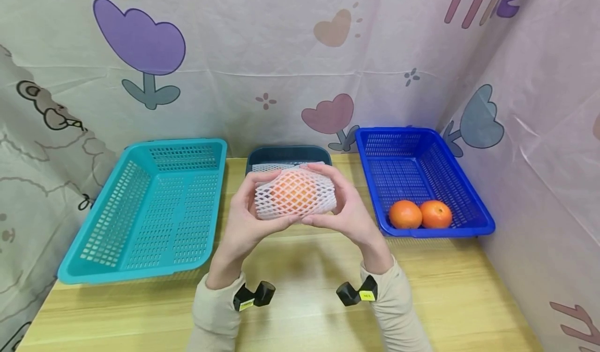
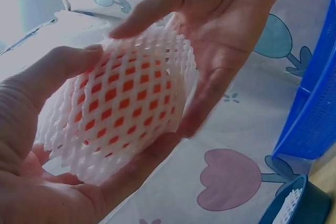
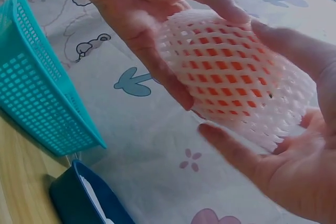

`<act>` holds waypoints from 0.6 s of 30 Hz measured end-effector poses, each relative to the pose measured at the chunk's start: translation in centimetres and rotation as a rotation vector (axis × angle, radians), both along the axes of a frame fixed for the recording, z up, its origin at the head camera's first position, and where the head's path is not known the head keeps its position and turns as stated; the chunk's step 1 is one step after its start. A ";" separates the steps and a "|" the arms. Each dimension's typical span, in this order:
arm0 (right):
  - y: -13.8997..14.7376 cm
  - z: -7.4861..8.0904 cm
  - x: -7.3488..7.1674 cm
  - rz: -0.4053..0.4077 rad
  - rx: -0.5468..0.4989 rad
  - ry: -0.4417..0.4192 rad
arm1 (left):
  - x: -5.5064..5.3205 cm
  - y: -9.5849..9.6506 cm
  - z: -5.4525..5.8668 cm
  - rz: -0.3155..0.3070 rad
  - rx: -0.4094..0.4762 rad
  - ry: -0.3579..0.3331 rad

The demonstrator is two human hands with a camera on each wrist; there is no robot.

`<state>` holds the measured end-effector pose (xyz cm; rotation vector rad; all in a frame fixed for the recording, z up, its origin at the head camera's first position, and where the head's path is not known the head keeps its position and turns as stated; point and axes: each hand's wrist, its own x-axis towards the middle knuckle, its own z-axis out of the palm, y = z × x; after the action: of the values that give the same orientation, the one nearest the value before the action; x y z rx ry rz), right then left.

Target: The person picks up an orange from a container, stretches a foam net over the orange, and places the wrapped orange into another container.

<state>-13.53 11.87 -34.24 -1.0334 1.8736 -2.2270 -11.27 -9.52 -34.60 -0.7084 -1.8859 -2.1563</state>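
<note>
Both hands hold up an orange wrapped in a white foam net sleeve. My left hand grips the left end, thumb along the near side and fingers behind. On the other end, my right hand holds in the same way, and the two thumb tips come close together at the lower edge. In the left wrist view the orange skin shows through the diamond gaps of the net. Loose net stands out past the fruit at both ends. Behind the hands, a dark teal bin holds more white foam nets.
A turquoise basket stands on the left of the wooden table. At the right, a blue basket has two unwrapped oranges at its near end. A printed cloth hangs behind and along the sides.
</note>
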 end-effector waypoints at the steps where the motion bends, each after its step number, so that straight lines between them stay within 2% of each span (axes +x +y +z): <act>1: 0.0 0.0 0.1 0.010 0.005 -0.025 | 0.1 0.0 0.0 0.007 -0.011 0.015; 5: 0.1 0.0 0.3 0.023 0.011 -0.103 | 0.2 0.0 0.2 0.010 -0.034 0.059; 11: 0.1 -0.1 0.3 -0.016 -0.003 -0.108 | 0.1 0.0 0.3 -0.045 -0.036 0.089; 14: 0.1 -0.1 0.4 -0.031 -0.013 -0.107 | 0.2 -0.2 0.5 -0.062 -0.033 0.070; 18: 0.2 0.0 0.5 -0.059 -0.038 -0.101 | 0.4 -0.3 0.7 -0.049 -0.010 -0.012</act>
<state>-13.04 12.03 -34.25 -0.8628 1.8513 -2.3084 -10.91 -9.79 -33.95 -0.7525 -1.9059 -2.1868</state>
